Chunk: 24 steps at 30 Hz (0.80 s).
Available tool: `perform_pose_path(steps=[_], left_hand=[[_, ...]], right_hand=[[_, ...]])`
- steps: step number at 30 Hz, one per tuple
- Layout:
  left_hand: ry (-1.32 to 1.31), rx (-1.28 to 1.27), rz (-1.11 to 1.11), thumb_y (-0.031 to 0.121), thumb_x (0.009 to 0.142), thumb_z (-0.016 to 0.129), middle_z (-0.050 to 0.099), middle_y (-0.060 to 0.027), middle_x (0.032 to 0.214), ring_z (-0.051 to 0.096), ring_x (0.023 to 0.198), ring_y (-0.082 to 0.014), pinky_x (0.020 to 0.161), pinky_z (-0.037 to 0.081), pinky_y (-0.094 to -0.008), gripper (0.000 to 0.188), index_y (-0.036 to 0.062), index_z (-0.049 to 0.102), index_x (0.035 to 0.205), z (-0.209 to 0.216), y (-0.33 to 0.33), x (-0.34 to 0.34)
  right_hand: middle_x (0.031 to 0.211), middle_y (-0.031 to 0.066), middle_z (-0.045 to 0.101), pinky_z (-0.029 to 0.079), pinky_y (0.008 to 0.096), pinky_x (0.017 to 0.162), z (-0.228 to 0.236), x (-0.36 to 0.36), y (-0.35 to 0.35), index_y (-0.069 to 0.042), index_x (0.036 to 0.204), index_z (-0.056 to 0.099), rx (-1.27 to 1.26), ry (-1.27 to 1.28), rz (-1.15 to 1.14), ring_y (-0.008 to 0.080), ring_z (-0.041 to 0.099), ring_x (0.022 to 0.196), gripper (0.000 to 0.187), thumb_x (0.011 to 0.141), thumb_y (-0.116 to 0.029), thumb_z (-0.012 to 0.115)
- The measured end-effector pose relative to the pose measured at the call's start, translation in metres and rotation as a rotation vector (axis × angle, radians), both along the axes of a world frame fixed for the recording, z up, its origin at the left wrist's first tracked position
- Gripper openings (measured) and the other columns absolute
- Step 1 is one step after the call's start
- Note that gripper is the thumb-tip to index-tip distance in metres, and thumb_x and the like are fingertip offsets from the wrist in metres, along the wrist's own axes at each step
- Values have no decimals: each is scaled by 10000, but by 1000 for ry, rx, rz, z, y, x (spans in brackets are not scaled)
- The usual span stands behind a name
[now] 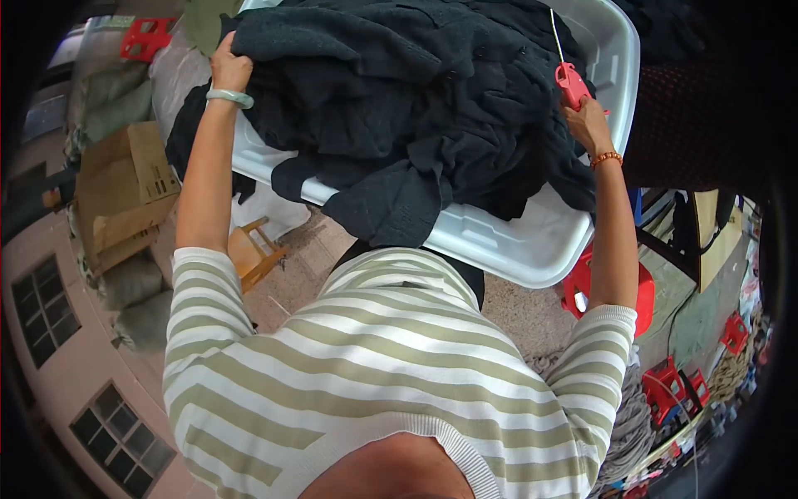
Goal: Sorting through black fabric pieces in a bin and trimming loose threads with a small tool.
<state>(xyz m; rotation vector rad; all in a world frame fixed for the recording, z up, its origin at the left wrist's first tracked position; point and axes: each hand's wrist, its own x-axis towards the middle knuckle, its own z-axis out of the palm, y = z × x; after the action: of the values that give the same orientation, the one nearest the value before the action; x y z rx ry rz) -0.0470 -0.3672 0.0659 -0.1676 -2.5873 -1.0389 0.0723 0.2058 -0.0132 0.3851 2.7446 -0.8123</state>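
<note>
We saw the left hand (230, 66) in the upper left of the frame, closed around a fold of the dark knitted garment (407, 108), apparently to pin that edge down and keep the cloth spread. The garment lay heaped across the upper middle of the frame, filling the white plastic tub (532, 241) and spilling over its near rim, one sleeve-like end hanging toward the centre. A pale green bangle (229, 97) sat on that wrist.

At the upper right, the right hand (587, 123) was wrapped around a small pink hand tool (572, 83), held upright against the far side of the garment; a thin pale strand (555, 37) rose from its tip. We judged the tool was kept at the cloth's edge so it could work there while the other hand held the fabric steady. An orange beaded bracelet (606, 157) circled this wrist.

Below the tub, at right, stood a red plastic stool (644, 291); flattened cardboard (125, 195) lay at left.
</note>
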Motion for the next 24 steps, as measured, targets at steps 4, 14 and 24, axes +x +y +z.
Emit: perform_pose_path(steps=[4,14,24], left_hand=[[-478,847,366,81,837,597,649,-141,1116,633,989,-290,828,503,-426,367,49,584,1203,-15,33,3],[153,223,931,124,839,654,449,-266,1327,450,1222,-403,1033,380,-445,555,-75,416,1299,-27,32,9],[-90,-61,-106,128,653,786,370,-214,1333,376,1221,-399,1030,330,-462,875,77,344,1406,-132,275,133]], right_hand=[[763,243,614,469,412,663,-9,-1,-15,77,865,619,50,47,83,356,615,717,412,818,-331,661],[909,269,650,512,465,795,7,-21,-46,32,890,644,165,158,233,413,639,882,352,807,-310,636],[1331,284,473,550,386,701,-39,-64,-97,40,1280,451,353,552,432,321,671,824,684,679,-155,713]])
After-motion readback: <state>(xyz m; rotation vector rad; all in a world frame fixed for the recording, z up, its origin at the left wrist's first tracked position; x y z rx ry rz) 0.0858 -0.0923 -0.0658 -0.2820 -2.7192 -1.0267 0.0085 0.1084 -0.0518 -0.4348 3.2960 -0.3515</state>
